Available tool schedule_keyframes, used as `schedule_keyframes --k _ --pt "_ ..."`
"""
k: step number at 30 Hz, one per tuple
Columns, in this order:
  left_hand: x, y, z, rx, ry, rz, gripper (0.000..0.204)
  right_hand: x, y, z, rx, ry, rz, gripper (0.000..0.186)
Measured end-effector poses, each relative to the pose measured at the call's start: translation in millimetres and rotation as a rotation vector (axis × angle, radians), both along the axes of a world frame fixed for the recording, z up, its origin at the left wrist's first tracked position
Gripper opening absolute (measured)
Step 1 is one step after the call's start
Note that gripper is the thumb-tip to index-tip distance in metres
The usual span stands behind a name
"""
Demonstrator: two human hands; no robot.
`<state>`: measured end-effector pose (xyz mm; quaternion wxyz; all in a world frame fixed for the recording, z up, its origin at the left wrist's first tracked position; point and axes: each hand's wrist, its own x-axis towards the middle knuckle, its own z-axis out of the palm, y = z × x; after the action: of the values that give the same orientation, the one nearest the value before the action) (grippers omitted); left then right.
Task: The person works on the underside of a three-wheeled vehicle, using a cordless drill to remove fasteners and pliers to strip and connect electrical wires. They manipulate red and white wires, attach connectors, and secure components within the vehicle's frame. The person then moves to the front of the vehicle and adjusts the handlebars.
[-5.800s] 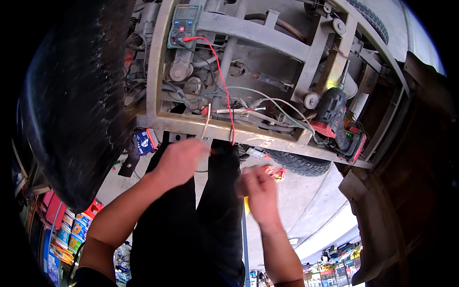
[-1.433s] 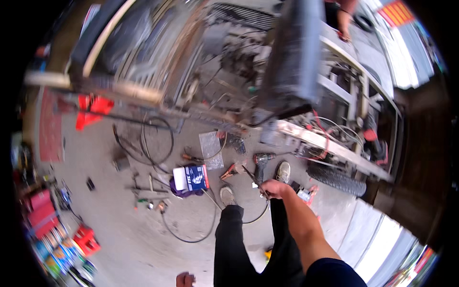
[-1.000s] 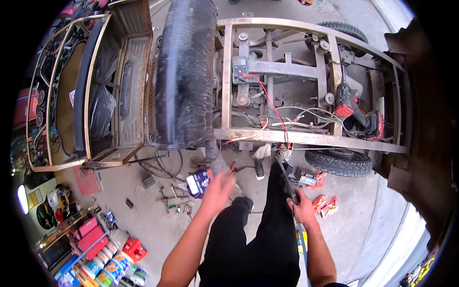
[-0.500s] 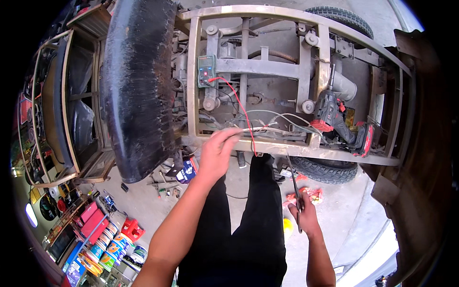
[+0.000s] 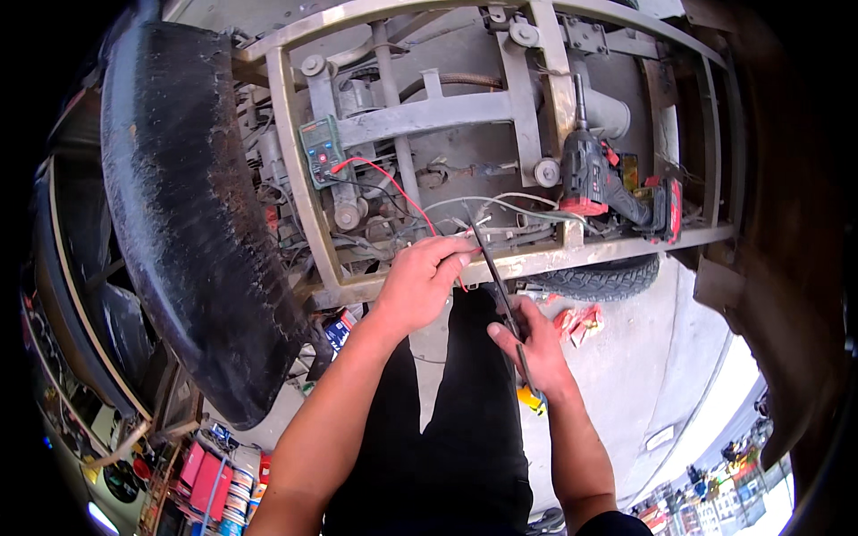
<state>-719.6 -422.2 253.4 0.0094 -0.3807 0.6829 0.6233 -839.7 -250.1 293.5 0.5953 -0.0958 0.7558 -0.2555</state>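
Note:
My left hand (image 5: 429, 272) is closed over pale wires (image 5: 475, 228) at the near frame rail (image 5: 527, 261), its fingertips pinched together. Just to its right, my right hand (image 5: 534, 348) grips a long, dark, slender tool (image 5: 494, 277), whose far end reaches up among those wires. A red lead (image 5: 393, 177) runs from the multimeter (image 5: 317, 147), lying on the frame, down behind my left fingers. Exactly what the tool's tip touches I cannot make out.
A cordless power tool (image 5: 585, 179) lies on the frame's right part. A rusted black panel (image 5: 188, 214) stands at the left. A tyre (image 5: 608, 281), red rags (image 5: 579, 323) and a yellow item (image 5: 529, 399) are below. Colourful boxes and containers (image 5: 210, 487) fill the lower left.
Over the last half second my right hand has risen and moved left, bringing the tool's far end up to the wires. My left hand stays at the rail; the view has shifted.

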Motion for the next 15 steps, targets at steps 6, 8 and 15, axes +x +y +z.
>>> schedule_keyframes --k 6,8,15 --pt "2.4 18.2 -10.7 -0.125 0.078 -0.393 0.014 59.5 44.4 7.6 0.046 -0.105 -0.204 0.043" --pt "1.7 33.8 -15.8 -0.148 0.068 -0.464 0.015 76.1 55.0 7.5 0.079 -0.162 -0.387 0.037" --pt "-9.0 73.0 -38.3 -0.075 -0.011 -0.55 0.015 115.0 67.3 7.1 0.05 -0.366 -1.117 0.016"
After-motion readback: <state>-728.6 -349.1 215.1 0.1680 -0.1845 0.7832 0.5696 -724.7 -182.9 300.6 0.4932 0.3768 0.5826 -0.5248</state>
